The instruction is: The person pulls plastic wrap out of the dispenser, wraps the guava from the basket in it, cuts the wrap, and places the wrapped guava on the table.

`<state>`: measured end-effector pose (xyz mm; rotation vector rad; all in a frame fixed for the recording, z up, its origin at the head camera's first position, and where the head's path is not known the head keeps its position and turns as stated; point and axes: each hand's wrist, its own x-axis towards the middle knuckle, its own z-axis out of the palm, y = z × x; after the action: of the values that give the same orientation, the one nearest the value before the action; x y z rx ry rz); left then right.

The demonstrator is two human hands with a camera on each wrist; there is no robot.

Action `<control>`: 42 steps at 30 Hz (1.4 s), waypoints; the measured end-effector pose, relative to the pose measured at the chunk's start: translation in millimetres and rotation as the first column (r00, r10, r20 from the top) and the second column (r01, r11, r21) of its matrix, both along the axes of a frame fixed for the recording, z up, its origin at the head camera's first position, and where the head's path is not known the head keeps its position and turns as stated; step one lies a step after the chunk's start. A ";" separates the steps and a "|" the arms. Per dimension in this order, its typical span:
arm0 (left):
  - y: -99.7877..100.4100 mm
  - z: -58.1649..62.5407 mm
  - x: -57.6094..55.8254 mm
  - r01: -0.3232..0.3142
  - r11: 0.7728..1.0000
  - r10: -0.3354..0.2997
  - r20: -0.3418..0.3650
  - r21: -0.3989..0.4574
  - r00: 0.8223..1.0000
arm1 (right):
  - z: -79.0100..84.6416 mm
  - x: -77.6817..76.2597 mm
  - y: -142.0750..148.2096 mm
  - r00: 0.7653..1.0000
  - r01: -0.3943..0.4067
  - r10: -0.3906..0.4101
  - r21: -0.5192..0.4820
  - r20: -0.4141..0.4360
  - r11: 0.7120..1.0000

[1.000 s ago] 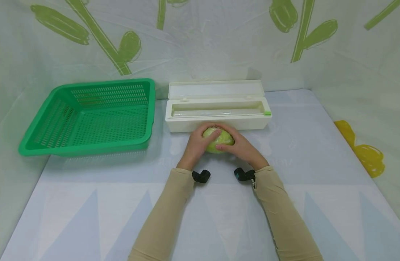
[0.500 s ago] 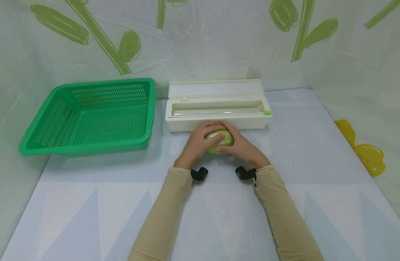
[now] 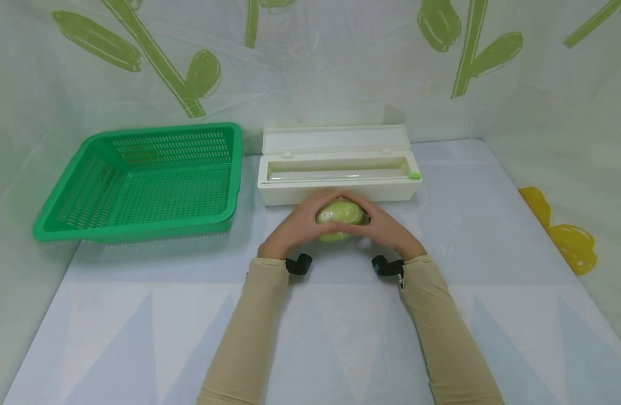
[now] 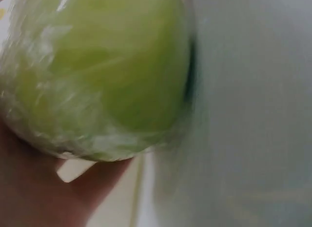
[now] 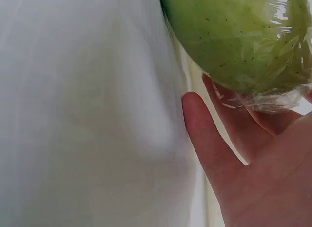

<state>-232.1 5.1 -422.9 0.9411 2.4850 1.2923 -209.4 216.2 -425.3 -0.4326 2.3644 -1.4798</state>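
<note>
A green fruit [image 3: 340,211] with small dark specks is wrapped in clear cling film, low over the table in the head view. My left hand [image 3: 299,226] curls round its left side and my right hand [image 3: 390,229] round its right. The thumbs meet across the near side, while fingers close round the far side. In the left wrist view the wrapped fruit [image 4: 112,66] fills the upper left, with fingers behind its lower end. Crinkled film gathers at the end of the fruit [image 5: 239,41] in the right wrist view, beside the right fingers [image 5: 209,134].
Right behind the hands stands a white cling film dispenser [image 3: 285,196], its lid [image 3: 336,139] raised and a film roll [image 3: 336,175] inside. A green plastic basket [image 3: 138,229] is at the back left. Patterned sheeting [image 3: 341,67] rises behind the table.
The thumbs have shifted from lying on top of the fruit to meeting along its near side. Both wrists have spread outward a little. Dispenser and basket stay in place.
</note>
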 end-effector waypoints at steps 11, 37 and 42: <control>-11.8 3.1 -3.0 0.035 0.997 -0.016 0.260 -0.069 0.965 | 28.4 10.9 1.7 0.992 -0.096 0.093 0.036 0.091 0.995; -8.6 6.6 -9.5 0.095 0.995 -0.088 0.195 -0.026 0.977 | 0.1 -5.7 7.6 0.994 -0.111 0.110 0.073 0.013 0.991; -10.9 12.7 -6.9 0.052 0.993 -0.030 0.194 -0.109 0.980 | 19.5 -0.2 6.4 0.991 -0.130 0.130 0.007 0.038 0.991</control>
<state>-238.9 -5.7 -410.2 0.7967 2.3502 1.1564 -209.7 222.6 -405.8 -0.5406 2.2677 -1.4048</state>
